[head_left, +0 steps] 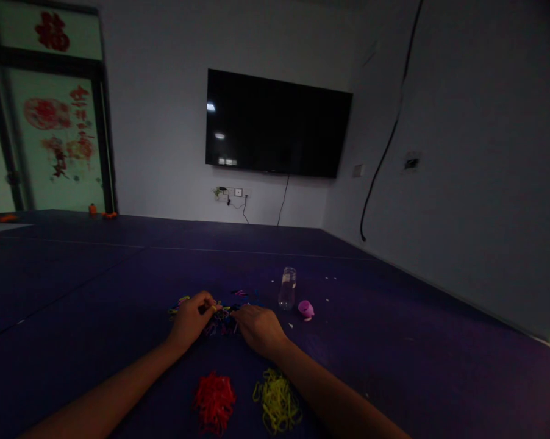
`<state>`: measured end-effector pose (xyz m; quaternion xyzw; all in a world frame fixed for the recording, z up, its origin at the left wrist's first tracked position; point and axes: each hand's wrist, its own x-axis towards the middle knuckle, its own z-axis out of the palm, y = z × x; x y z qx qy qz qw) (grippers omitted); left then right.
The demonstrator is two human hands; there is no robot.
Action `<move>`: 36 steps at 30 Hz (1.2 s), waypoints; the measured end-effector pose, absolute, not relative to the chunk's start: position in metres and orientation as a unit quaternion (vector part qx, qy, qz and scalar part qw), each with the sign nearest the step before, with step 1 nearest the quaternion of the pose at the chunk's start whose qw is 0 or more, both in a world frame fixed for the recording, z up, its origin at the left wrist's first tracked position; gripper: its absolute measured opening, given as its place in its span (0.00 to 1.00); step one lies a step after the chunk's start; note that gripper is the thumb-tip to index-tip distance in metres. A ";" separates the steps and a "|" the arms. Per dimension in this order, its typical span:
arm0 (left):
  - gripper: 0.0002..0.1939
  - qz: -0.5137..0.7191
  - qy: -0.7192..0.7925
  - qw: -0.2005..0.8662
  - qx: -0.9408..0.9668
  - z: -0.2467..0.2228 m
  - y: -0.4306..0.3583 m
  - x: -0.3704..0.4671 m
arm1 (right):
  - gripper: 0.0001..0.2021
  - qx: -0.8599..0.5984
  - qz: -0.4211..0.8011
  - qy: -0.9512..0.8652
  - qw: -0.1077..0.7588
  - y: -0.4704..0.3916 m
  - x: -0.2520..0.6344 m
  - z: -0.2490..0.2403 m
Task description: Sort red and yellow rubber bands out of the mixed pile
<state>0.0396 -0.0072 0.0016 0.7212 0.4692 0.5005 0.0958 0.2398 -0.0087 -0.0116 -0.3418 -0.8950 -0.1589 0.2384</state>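
Note:
Rubber bands of mixed colours lie in a loose pile [222, 326] on the dark purple mat. At the pile's left side, my left hand [193, 314] has thumb and forefinger pinched on a small yellow rubber band [214, 308]. My right hand [258, 326] reaches into the pile from the right, fingers bent down and close together; what they hold, if anything, is hidden. Nearer to me are a heap of red rubber bands [214, 402] and, beside my right forearm, a heap of yellow-green ones [277, 401]. A few yellow bands [178, 305] lie left of my left hand.
A clear bottle [288, 288] stands just beyond my right hand, with a small pink cup-like object [306, 310] to its right. Small white scraps dot the mat [371, 317]. Farther off are a wall-mounted television [278, 125], a hanging black cable [387, 146] and a glass door [58, 134].

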 end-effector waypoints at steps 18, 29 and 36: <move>0.05 0.427 0.467 0.029 0.774 0.000 -0.006 0.040 | 0.12 -0.347 -0.153 -0.896 0.230 -0.012 0.238 -0.008; 0.05 0.327 0.429 -0.021 0.842 -0.003 -0.001 0.037 | 0.10 -0.343 -0.162 -0.896 0.232 -0.010 0.238 -0.009; 0.08 0.326 0.427 -0.008 0.843 -0.003 -0.002 0.038 | 0.10 -0.352 -0.161 -0.893 0.229 -0.013 0.238 -0.007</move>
